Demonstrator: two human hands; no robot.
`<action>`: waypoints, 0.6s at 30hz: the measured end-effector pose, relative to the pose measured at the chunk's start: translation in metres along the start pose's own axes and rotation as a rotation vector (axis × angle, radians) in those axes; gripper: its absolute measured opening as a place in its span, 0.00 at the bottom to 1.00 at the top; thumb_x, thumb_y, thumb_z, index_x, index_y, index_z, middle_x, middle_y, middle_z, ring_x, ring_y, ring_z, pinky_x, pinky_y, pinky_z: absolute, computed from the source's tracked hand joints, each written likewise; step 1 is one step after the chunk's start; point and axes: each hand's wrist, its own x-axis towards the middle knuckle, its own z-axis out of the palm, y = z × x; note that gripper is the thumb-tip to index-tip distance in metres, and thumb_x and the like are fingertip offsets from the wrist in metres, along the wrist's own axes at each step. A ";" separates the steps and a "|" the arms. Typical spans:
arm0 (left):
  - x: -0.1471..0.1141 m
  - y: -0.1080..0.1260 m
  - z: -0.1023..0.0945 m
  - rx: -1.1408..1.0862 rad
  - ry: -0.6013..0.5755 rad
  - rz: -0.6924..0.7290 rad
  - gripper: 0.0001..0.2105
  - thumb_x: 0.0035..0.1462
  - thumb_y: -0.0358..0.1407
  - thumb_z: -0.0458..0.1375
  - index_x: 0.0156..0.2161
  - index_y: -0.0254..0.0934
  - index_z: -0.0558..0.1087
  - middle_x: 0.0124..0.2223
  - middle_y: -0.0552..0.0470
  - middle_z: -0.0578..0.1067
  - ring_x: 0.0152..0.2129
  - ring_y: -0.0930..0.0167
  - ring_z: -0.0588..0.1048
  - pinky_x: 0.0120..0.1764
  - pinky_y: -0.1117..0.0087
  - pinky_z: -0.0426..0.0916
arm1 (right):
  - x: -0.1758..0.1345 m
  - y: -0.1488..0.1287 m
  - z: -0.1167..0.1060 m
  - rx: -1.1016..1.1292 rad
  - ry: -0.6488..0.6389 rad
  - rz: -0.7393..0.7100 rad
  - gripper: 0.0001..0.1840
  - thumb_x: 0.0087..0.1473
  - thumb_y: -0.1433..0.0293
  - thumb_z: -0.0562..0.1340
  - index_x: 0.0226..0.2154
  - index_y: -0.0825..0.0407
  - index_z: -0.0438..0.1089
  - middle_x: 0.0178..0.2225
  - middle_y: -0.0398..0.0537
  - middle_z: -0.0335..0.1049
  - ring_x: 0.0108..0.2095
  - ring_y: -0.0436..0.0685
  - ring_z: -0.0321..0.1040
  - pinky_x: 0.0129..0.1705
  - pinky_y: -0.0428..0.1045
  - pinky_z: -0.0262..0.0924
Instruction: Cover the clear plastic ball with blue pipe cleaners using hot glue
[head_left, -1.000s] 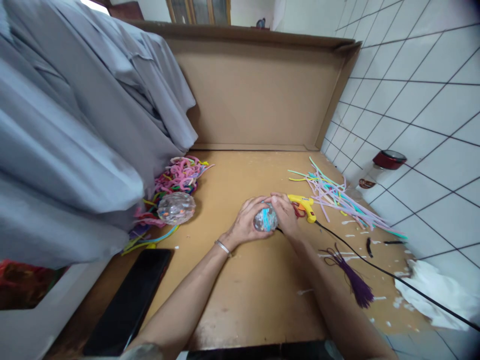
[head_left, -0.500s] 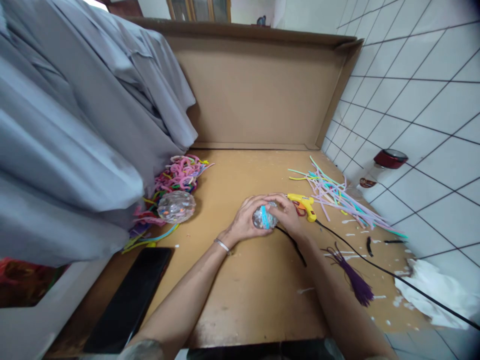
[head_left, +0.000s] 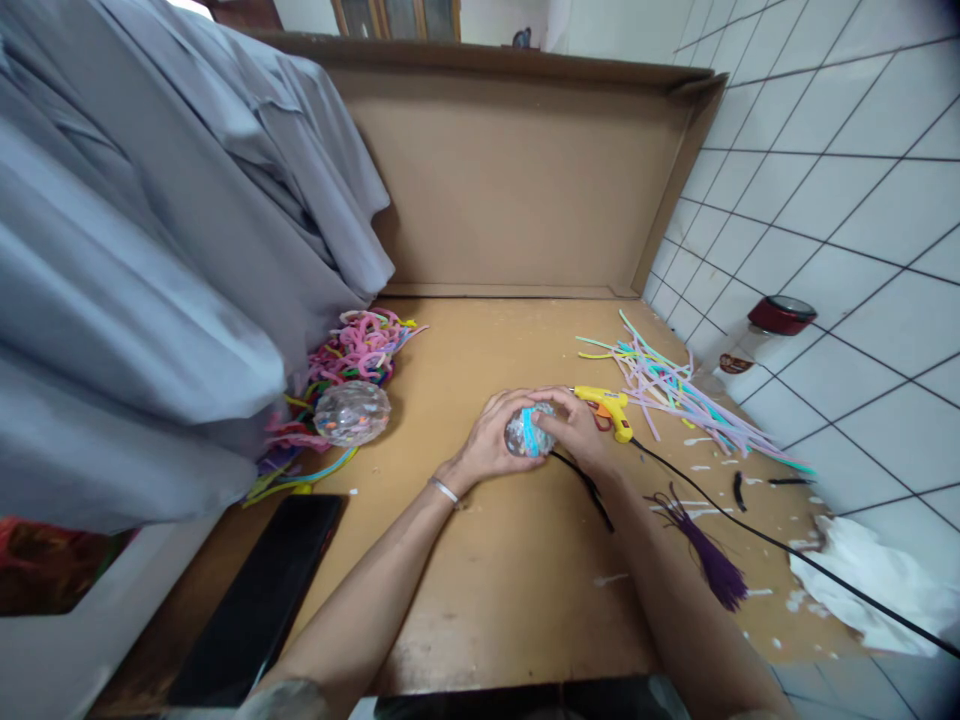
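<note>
Both my hands are wrapped round a small clear, rounded container (head_left: 516, 432) near the middle of the table. A bright blue strip (head_left: 531, 437) runs across its top. My left hand (head_left: 487, 440) curves round its left and near side. From the right, my right hand (head_left: 579, 430) grips it, with the thumb by the blue strip. Part of the container is hidden by my fingers. A black strip (head_left: 585, 477) lies under my right wrist. Just right of my right hand rests a yellow hot glue gun (head_left: 611, 410), its cord (head_left: 720, 510) trailing right.
A clear faceted bowl (head_left: 352, 413) sits beside tangled pipe cleaners (head_left: 367, 345) at left. A black phone (head_left: 262, 600) lies nearer. On the right are pastel pipe cleaners (head_left: 667, 390), a purple bundle (head_left: 709, 560), a red-lidded jar (head_left: 757, 335) and white tissue (head_left: 870, 585). Cardboard (head_left: 517, 190) stands behind.
</note>
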 end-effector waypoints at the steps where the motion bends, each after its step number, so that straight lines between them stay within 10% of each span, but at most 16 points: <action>1: -0.001 0.000 0.001 -0.008 0.004 -0.024 0.37 0.42 0.42 0.71 0.57 0.43 0.63 0.57 0.43 0.71 0.55 0.57 0.70 0.58 0.51 0.65 | 0.000 0.001 0.000 0.018 0.005 0.016 0.12 0.44 0.63 0.67 0.34 0.47 0.77 0.40 0.47 0.76 0.47 0.61 0.69 0.55 0.58 0.60; 8: -0.008 -0.006 0.004 -0.011 0.022 -0.122 0.52 0.37 0.46 0.73 0.66 0.41 0.52 0.61 0.40 0.66 0.58 0.55 0.68 0.60 0.51 0.65 | 0.000 0.006 0.003 0.144 -0.007 0.131 0.16 0.42 0.61 0.69 0.36 0.48 0.77 0.42 0.49 0.76 0.45 0.61 0.70 0.48 0.56 0.65; 18: -0.002 -0.001 0.003 -0.055 0.023 -0.043 0.38 0.40 0.42 0.72 0.57 0.42 0.62 0.56 0.43 0.71 0.55 0.58 0.71 0.57 0.52 0.67 | 0.000 0.006 0.004 0.234 -0.008 0.151 0.17 0.39 0.61 0.71 0.35 0.49 0.76 0.40 0.48 0.77 0.44 0.60 0.71 0.50 0.56 0.64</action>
